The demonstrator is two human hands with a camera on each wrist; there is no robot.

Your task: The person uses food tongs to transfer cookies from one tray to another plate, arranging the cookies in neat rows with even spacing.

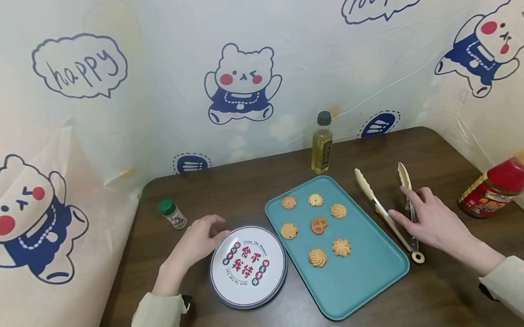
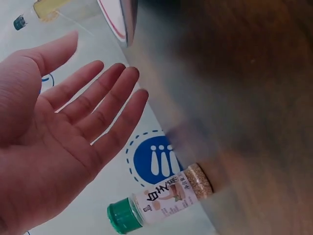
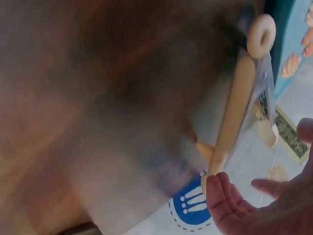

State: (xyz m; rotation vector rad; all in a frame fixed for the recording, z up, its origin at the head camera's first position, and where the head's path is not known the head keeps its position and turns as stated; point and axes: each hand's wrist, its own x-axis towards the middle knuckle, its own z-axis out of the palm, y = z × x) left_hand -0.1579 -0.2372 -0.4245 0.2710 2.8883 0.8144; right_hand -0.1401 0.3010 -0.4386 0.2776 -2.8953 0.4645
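Cartoon-bear cloth [image 1: 310, 60] hangs behind a dark wood-grain table [image 1: 228, 195], and front and centre we have a teal rectangular tray [image 1: 359, 277], loaded with six biscuits [image 1: 317, 257] and one pretzel [image 1: 319, 225], its near end bare! Up behind it stands a glass oil bottle [image 1: 322, 152], dark-capped, golden liquid inside; out on the far right, a red sauce bottle [image 1: 493, 189] with a yellow top; over on the left, a green-capped sesame shaker [image 1: 174, 216], pale seeds showing through its clear base. Just left of the tray sits a printed plate [image 1: 249, 267], stacked on at least one more, red characters across its white face. To the hands, then: the left hand [image 1: 199, 240] is at the plate's upper-left edge, thumb well apart from relaxed fingers, nothing in its grasp. Across on the other side, the metal tongs [image 1: 392, 223] lie spread beside the tray's right edge, and over their right arm comes the right hand [image 1: 434, 218], thumb and fingers parted, not wrapped around anything; whether those fingertips actually touch the tongs, I cannot tell
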